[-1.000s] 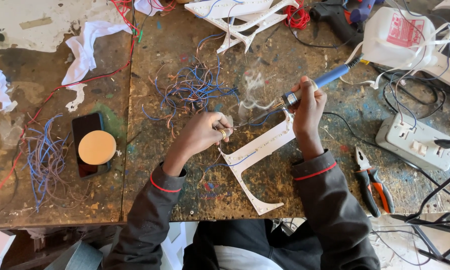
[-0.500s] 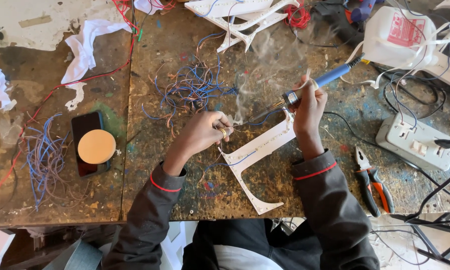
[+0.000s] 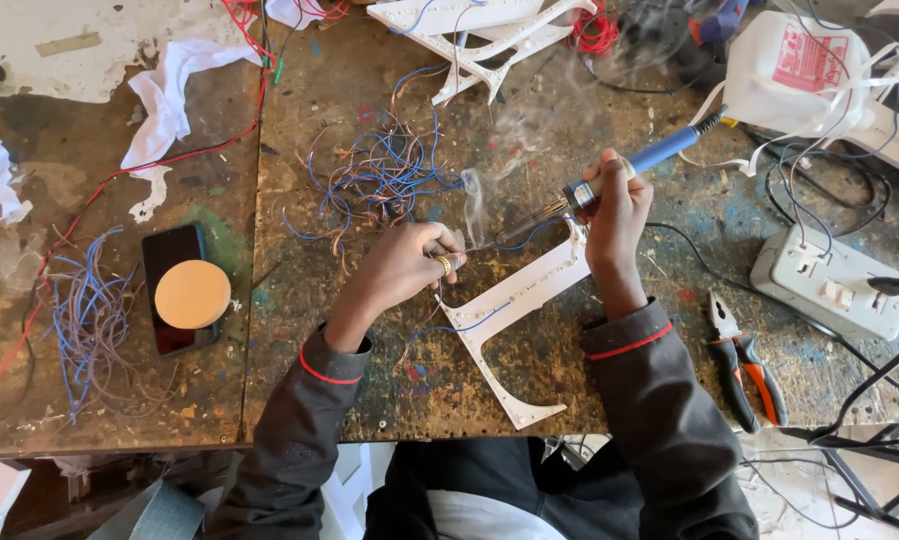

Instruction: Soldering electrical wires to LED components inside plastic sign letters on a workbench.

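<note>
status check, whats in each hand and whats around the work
Right hand grips soldering iron, tip low beside the left fingers, smoke rising. Left hand pinches something small at white frame. Loose wires behind, pliers to the right.

You wear a dark grey long-sleeved jacket, both sleeves baggy and creased, each ending in a ribbed cuff edged with 1 thin red stripe. Your left hand (image 3: 401,268) is bare, 1 gold-coloured ring on a finger. Your right hand (image 3: 614,215) is bare too, no ring visible. Sleeves cover both forearms down to the wrists. Under the jacket's open front a lighter grey-white garment shows at the bottom edge, with black fabric around it.
</note>
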